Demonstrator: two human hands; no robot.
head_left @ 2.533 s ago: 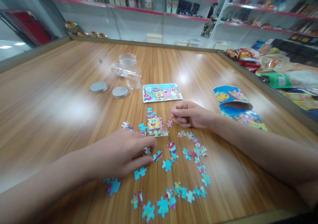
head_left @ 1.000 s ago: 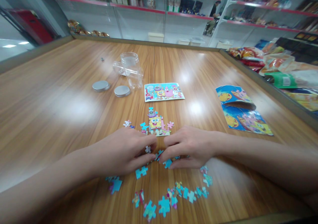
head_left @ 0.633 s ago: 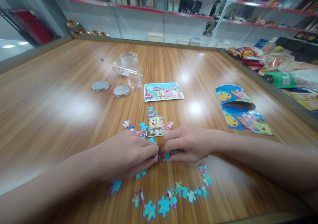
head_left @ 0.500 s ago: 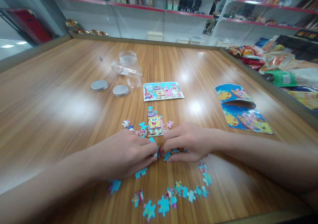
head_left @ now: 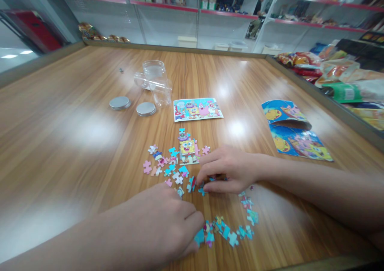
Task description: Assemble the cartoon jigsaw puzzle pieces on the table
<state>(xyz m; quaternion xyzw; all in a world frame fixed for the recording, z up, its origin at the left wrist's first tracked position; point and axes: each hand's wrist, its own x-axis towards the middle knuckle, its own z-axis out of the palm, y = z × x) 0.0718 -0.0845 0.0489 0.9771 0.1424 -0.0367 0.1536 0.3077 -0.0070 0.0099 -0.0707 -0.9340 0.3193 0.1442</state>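
Note:
My left hand (head_left: 171,227) is low over the table, fingers curled and their tips largely hidden. Beside its fingertips lies a blue puzzle piece (head_left: 199,237), partly covered by the hand. Thumb and fingers of my right hand (head_left: 226,171) close on a small puzzle piece (head_left: 202,191); more pieces show beneath the palm. A red-and-blue piece (head_left: 191,183) lies just left of those fingertips. Above the hands is a joined puzzle section (head_left: 187,147) with a yellow square character. Loose pink piece (head_left: 147,167) and several others are scattered to its left.
A printed picture card (head_left: 198,110) lies beyond the joined section. Clear plastic jars (head_left: 156,81) and silver lids (head_left: 146,109) stand farther left. A blue printed packet (head_left: 295,131) lies at right. Snack bags (head_left: 339,75) line the right edge; shelves and a person are behind.
My left hand has moved down and toward the near pieces, uncovering the loose pieces left of the joined section. My right hand has stayed almost in place.

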